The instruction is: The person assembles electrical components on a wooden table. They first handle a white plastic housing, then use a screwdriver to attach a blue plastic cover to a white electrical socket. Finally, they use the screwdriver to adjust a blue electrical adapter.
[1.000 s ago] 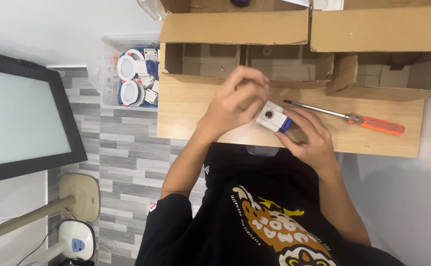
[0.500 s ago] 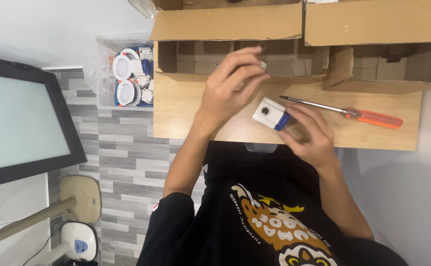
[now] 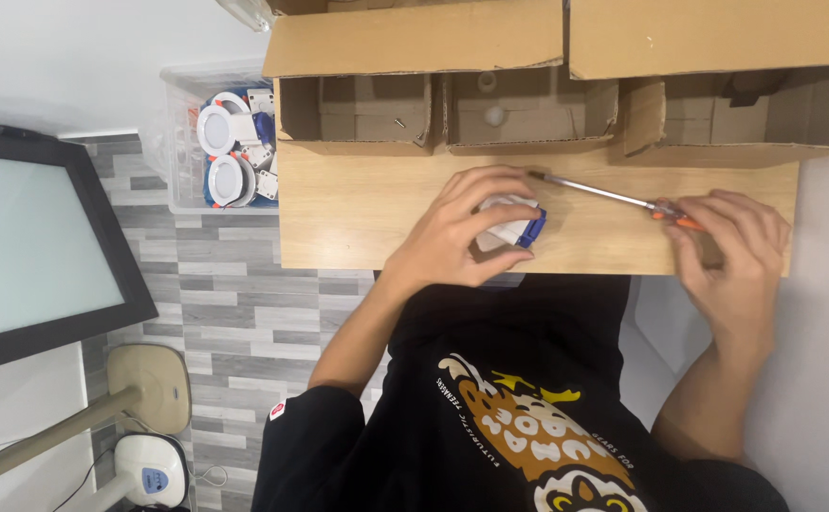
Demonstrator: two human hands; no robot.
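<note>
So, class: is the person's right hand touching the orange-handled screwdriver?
Touching: the head view shows the right hand closed over the screwdriver handle.

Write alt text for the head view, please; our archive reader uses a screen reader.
A person's left hand covers a small white and blue plastic device on a light wooden tabletop, while the right hand closes on the orange handle of a long metal screwdriver. Open brown cardboard boxes line the far edge.

We see a white and blue device [image 3: 509, 223], an orange-handled screwdriver [image 3: 623, 199], a light wood-grain bench [image 3: 358, 218] and brown cardboard boxes [image 3: 414, 38].
</note>
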